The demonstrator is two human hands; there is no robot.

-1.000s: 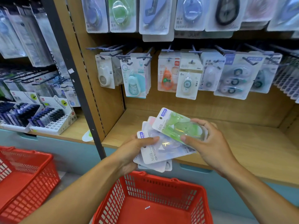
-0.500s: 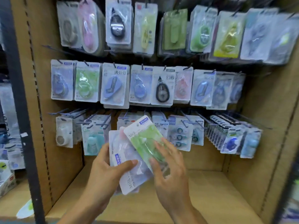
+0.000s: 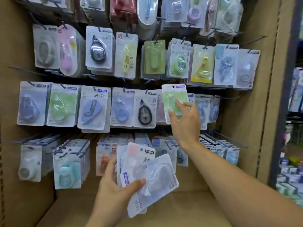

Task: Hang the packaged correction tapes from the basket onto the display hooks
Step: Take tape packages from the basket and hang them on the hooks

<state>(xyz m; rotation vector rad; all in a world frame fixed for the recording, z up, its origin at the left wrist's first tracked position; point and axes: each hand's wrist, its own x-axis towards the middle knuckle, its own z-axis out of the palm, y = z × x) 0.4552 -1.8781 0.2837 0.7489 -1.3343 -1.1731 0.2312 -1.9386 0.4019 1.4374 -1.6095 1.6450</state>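
My right hand (image 3: 185, 122) holds a green packaged correction tape (image 3: 173, 99) upright against the middle row of the display, its hang hole near the top, in front of a pinkish pack. My left hand (image 3: 114, 190) grips a fanned stack of packaged correction tapes (image 3: 147, 176), white and pale pink, low in front of the bottom row. Display hooks (image 3: 226, 138) jut out as dark wire prongs between the rows. The basket is out of view.
Three rows of hung correction tape packs fill the brown pegboard (image 3: 9, 112). A wooden shelf (image 3: 188, 208) runs under them. A cardboard-coloured side panel (image 3: 255, 112) closes the right, with other stock (image 3: 290, 182) beyond a dark post.
My right hand has lifted the green pack off the stack and raised it up and right to the middle row. The view has tilted upward; the red basket has dropped out of sight.
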